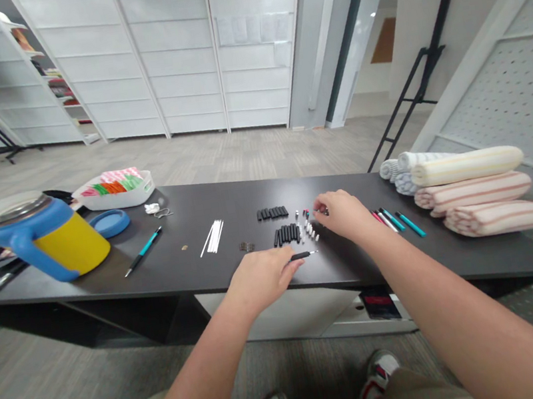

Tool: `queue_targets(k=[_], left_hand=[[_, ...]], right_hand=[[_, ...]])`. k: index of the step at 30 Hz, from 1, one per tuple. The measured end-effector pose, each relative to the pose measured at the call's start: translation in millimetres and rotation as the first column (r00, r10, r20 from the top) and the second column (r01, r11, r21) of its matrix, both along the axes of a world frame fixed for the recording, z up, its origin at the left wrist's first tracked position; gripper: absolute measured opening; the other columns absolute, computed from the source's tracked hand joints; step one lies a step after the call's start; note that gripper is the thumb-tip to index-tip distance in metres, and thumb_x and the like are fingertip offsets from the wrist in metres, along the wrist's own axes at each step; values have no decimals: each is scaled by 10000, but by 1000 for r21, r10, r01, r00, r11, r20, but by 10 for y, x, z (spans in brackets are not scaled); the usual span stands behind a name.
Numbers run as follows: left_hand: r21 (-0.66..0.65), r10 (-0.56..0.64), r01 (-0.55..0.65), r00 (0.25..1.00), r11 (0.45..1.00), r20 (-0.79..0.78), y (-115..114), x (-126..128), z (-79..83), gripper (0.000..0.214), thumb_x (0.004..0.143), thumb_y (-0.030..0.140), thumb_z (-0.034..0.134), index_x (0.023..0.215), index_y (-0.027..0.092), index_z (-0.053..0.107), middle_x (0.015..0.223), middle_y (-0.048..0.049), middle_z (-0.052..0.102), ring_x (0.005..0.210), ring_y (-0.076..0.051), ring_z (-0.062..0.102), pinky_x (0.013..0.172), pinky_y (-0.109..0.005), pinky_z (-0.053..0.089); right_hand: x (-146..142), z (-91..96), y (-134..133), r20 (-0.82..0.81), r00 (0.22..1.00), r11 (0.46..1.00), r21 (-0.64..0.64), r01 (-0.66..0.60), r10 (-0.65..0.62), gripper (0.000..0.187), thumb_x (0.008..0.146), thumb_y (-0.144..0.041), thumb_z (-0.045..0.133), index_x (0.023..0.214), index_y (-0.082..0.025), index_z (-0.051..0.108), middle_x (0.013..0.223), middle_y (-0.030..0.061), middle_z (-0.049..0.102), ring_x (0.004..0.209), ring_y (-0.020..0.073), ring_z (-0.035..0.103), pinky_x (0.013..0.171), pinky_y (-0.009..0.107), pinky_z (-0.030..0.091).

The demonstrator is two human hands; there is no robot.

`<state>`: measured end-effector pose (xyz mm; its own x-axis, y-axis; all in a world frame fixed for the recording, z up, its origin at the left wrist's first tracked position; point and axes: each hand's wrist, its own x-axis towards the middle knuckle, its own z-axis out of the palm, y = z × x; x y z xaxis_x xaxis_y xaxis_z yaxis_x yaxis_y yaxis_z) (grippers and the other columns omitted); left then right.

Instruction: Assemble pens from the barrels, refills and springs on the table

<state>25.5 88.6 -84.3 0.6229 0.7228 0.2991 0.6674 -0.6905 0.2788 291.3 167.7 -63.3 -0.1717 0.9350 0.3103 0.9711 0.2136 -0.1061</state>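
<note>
My left hand (262, 276) is closed at the front of the dark table, around a black pen grip (300, 256) whose thin pale tip points right. My right hand (342, 213) has its fingertips pinched together low over the tabletop; whatever is between them is too small to name. Just left of those fingertips lie small white pieces (311, 231). Two rows of short black tubes, a front row (287, 234) and a back row (273, 213), are beside them. Small brownish springs or coils (246, 247) and thin white refill-like sticks (212, 237) lie farther left.
Teal barrels (410, 224) lie right of my right wrist, before rolled towels (477, 189). A teal-and-black pen (144, 251), a blue-yellow mug (50, 237), a blue lid (109, 223) and a white basket (117, 195) are at left. The table's front edge (159, 290) runs below my hands.
</note>
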Motion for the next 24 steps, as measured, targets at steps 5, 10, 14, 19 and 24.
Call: queue_targets(k=[5,10,14,19,24], left_hand=[[-36,6,-3,996,999,90,22,-21,-33,295,1096,439,478,1015,209,645,929,-47,733,844,-231,706,701,-296,446],[-130,-1,55,923,990,384,41,-47,0,360,1117,421,402,1068,194,676,978,-65,711,910,-220,673,802,-310,469],[-164,75,45,749,985,658,79,-71,33,471,1113,495,376,1167,198,738,960,-69,647,938,-214,625,861,-315,474],[-376,282,99,496,921,821,180,-96,-87,497,1041,595,531,1257,195,734,772,-7,545,639,-133,485,599,-249,388],[-424,378,309,199,851,904,237,-65,-126,442,962,559,698,1123,149,741,793,-25,617,645,-110,546,586,-222,424]], right_hand=[[30,1,-376,-298,954,985,159,71,-21,114,893,-318,648,922,-215,688,869,41,736,803,224,616,759,342,425],[-108,-99,-810,-579,813,985,93,142,-63,173,905,-403,658,921,-232,681,804,10,695,713,192,597,687,320,422],[-349,-214,-932,-722,692,1000,-1,-1,0,206,899,-429,691,934,-227,684,720,-13,624,663,178,565,638,308,409],[-604,-366,-923,-872,488,972,-70,-223,49,248,892,-457,724,934,-217,674,711,-17,621,614,154,508,591,291,386],[-659,-400,-911,-907,419,955,-79,-287,51,297,898,-510,724,954,-221,681,731,-7,643,625,158,515,593,289,397]])
